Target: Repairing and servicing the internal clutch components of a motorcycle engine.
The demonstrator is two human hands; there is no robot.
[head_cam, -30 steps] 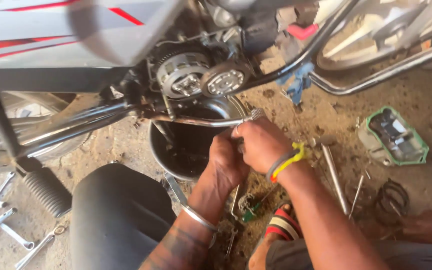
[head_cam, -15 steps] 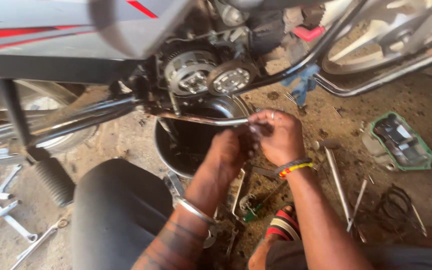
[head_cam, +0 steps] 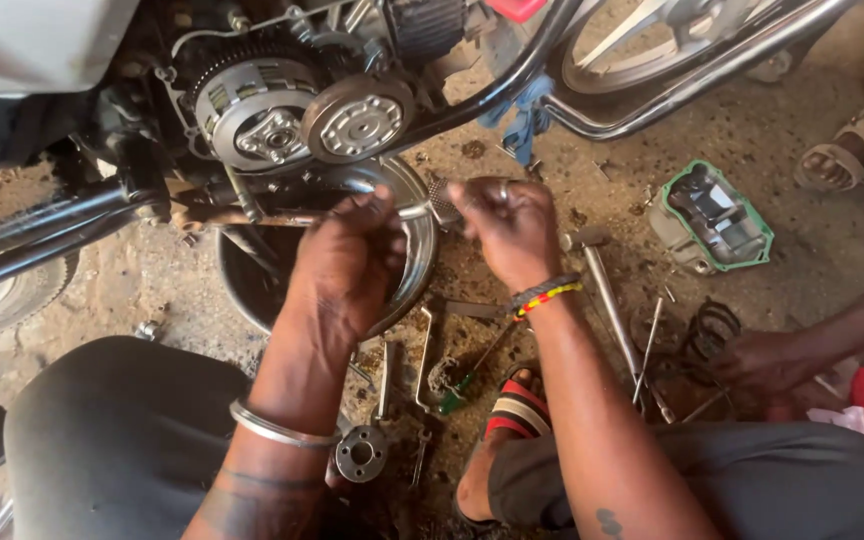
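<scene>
Two own hands at frame centre. Left hand curled shut, fingertips pinched on a thin chrome lever running level from the engine. Right hand closed too, gripping the lever's ribbed rubber pedal; one beaded band on that wrist, one steel bangle on the left. Above, upper left: two round metal discs, toothed clutch and smaller hub. Below them one dark round pan, shiny rim. At right, one green-edged cover on gritty ground, plus another person's hand.
</scene>
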